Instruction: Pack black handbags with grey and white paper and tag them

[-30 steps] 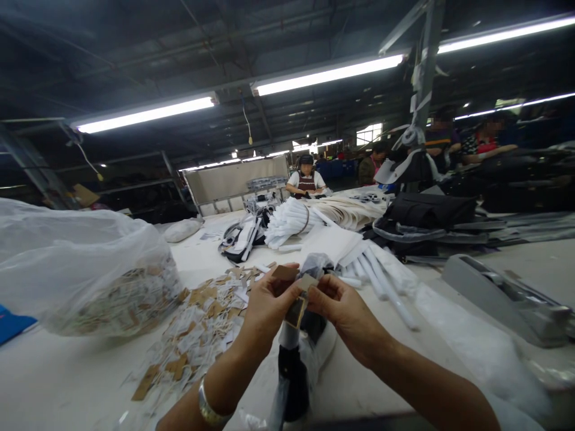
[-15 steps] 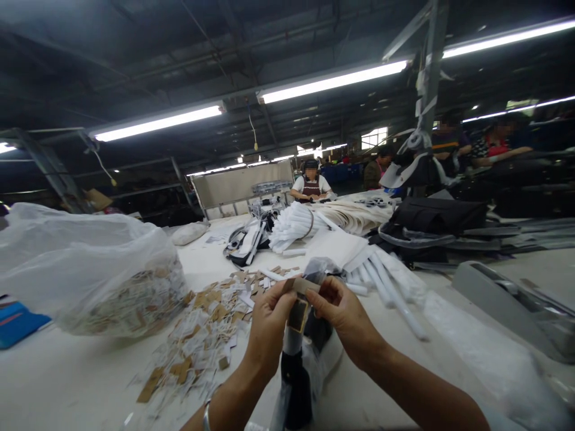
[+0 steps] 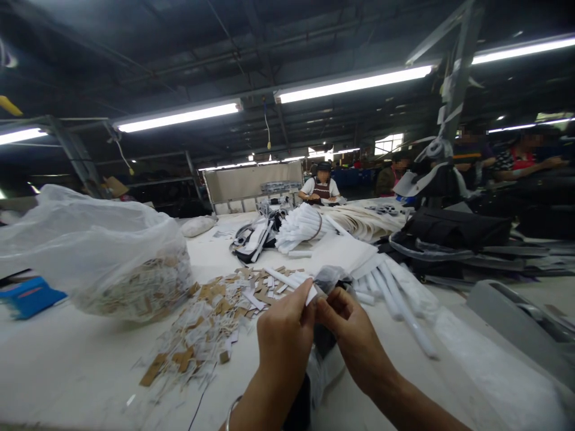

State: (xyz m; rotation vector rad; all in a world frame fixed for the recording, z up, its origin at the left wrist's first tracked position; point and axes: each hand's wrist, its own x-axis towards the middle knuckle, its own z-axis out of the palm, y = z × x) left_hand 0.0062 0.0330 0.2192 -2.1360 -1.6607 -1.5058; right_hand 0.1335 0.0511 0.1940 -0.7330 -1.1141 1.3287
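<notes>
My left hand [image 3: 285,329] is closed in a pinch on a small paper tag [image 3: 311,294], whose white face shows above the fingers. Close beside it, my right hand [image 3: 353,326] has its thumb and forefinger pinched at the tag's right end; its other fingers are curled. Below both hands lies a black item [image 3: 299,407], partly wrapped in clear plastic [image 3: 320,377]. Most of it is hidden behind my hands and forearms. To the left, loose brown and white tags with strings [image 3: 202,323] are spread across the table.
A large clear plastic bag [image 3: 112,233] full of tags stands at the left, beside a blue object [image 3: 33,297]. White tubes [image 3: 406,305] and a grey device [image 3: 516,323] lie at the right. Black bags [image 3: 453,233] are piled behind. A co-worker [image 3: 320,187] sits across the table.
My left hand has turned over, back towards me, and now covers the gold-framed label. The tag has tilted from level, showing a white face instead of tan. The view has shifted slightly left.
</notes>
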